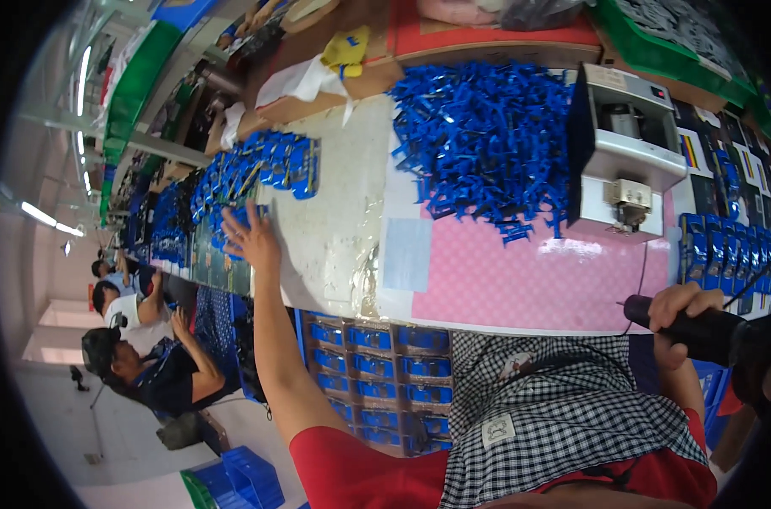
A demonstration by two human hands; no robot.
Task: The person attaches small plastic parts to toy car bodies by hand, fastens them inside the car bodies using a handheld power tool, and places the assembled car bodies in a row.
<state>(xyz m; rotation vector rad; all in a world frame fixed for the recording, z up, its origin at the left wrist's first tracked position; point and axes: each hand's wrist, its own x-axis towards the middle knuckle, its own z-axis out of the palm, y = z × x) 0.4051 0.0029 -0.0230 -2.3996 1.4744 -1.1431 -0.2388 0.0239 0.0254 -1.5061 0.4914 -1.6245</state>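
My left hand (257, 243) reaches out to the left with its fingers spread. Its fingertips are at the near edge of a group of blue plastic parts (271, 163) set close together in rows; whether they touch one cannot be told. At the right, my right hand (684, 307) is wrapped round a black electric screwdriver (713, 336), whose thin tip points left. The tool lies roughly level, just off the front edge of the pink dotted mat (530, 280). Nothing is seen under the tip.
A large heap of small blue parts (487, 140) covers the back middle of the white table (335, 237). A metal box machine (623, 161) stands right of it. Blue parts in rows (712, 250) lie farther right. A divided crate (377, 356) sits below the front edge. Co-workers (139, 365) are at left.
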